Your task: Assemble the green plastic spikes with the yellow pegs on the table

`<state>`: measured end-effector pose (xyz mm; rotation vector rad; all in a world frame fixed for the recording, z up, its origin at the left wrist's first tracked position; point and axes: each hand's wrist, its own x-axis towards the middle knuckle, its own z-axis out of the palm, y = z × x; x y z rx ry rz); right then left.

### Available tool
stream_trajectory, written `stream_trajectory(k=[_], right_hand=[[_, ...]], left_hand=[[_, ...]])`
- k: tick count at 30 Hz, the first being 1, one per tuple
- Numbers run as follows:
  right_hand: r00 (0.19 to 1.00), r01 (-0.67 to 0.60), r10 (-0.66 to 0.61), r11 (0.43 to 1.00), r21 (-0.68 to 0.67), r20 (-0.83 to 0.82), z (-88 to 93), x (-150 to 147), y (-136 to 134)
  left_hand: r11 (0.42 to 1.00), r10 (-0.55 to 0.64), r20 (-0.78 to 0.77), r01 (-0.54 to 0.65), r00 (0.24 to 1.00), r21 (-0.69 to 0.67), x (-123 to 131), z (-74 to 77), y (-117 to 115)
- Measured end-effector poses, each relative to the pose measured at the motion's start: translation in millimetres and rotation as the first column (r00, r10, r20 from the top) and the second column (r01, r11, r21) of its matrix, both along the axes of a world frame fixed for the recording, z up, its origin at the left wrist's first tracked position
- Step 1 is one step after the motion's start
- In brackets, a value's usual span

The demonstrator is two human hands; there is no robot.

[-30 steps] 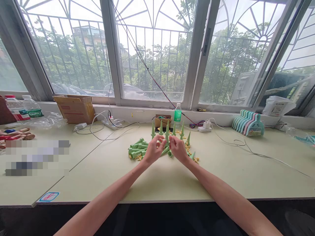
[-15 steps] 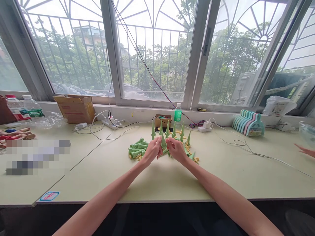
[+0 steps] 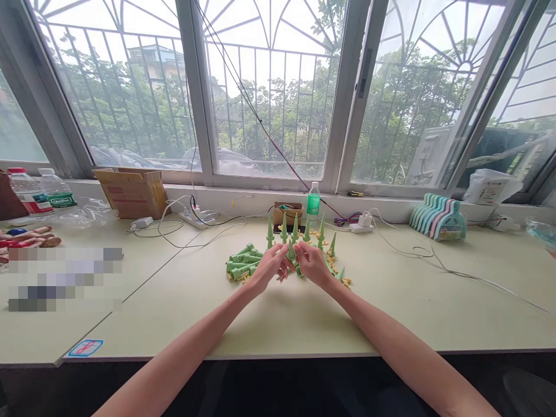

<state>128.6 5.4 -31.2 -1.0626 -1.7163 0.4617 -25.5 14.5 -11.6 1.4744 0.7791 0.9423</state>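
Observation:
Between my two hands is a green plastic spike (image 3: 291,251), its pointed tip upward. My left hand (image 3: 271,266) pinches it from the left, with the lower fingers loosely spread. My right hand (image 3: 311,265) has its fingers closed at the spike's right side; any small part in them is hidden. Just beyond my hands, several green spikes (image 3: 295,229) stand upright in a row. A pile of green tubes (image 3: 244,262) lies by my left hand. Small yellow pieces (image 3: 346,282) are scattered about, some near my right wrist.
Behind the spikes stand a small cardboard box (image 3: 288,214) and a green-labelled bottle (image 3: 313,201). White cables and a power strip (image 3: 197,218) run along the back. Colourful hangers (image 3: 438,218) stand right; a large carton (image 3: 132,192) and bottles (image 3: 58,191) stand left.
The held spike has shifted slightly right, and my left fingers have spread a little. At the right edge, another person's hand has drawn back almost out of view.

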Motion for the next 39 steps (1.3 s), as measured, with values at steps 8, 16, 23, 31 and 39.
stream_trajectory(k=[8, 16, 23, 31, 39], right_hand=[[1.000, 0.010, -0.010, 1.000, 0.005, 0.006, -0.1, 0.4, 1.0], [1.000, 0.023, -0.023, 1.000, 0.005, 0.016, 4.8, 2.4, -1.2], [0.997, 0.068, -0.070, 0.996, 0.065, 0.033, 5.1, 2.0, -0.7], [0.997, 0.069, -0.072, 0.995, 0.078, 0.037, 2.5, 3.2, 2.8], [0.999, 0.037, -0.038, 0.999, 0.030, 0.013, 0.2, 2.9, 3.7]], left_hand=[[0.999, 0.015, -0.002, -0.014, 1.000, 0.039, -0.9, 1.5, 0.2], [0.985, 0.026, -0.031, -0.020, 0.999, 0.173, -0.8, -3.7, 0.5], [0.958, 0.070, -0.032, -0.059, 0.997, 0.279, 0.0, -10.6, 4.6], [0.922, 0.135, -0.088, -0.093, 0.987, 0.377, -0.8, -10.9, 3.0], [0.849, 0.206, -0.140, -0.105, 0.969, 0.517, -0.6, -11.3, 1.6]])
